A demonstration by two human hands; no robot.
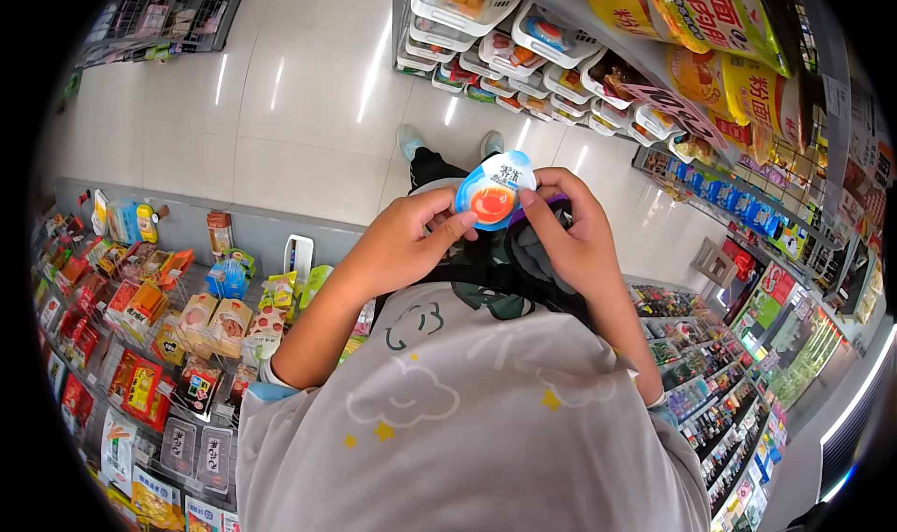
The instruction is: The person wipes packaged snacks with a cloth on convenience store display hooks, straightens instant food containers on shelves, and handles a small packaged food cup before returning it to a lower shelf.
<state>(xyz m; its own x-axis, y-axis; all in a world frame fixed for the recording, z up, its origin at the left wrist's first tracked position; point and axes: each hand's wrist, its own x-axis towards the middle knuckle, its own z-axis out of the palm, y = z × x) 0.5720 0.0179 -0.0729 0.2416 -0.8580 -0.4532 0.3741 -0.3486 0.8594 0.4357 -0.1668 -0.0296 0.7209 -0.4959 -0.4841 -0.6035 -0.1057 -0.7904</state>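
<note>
In front of my waist, both hands hold an egg-shaped snack packet (pixel 495 191), blue and white with an orange yolk picture and dark printed characters facing up. My left hand (pixel 406 238) pinches its lower left edge between thumb and fingers. On the other side, my right hand (pixel 572 228) grips the right edge, with its thumb on the front. Just beneath the right hand is a dark, cloth-like item (pixel 540 252) with a purple edge; whether that hand also holds it, I cannot tell.
A shelf (pixel 210 345) of packaged snacks stands to my left. Ahead on the right, white baskets (pixel 551 46) hold packets below yellow food bags (pixel 719 14). Bottle-filled shelves (pixel 701 373) and a stool (pixel 715 261) are at the right. Pale floor tiles (pixel 308 112) lie ahead.
</note>
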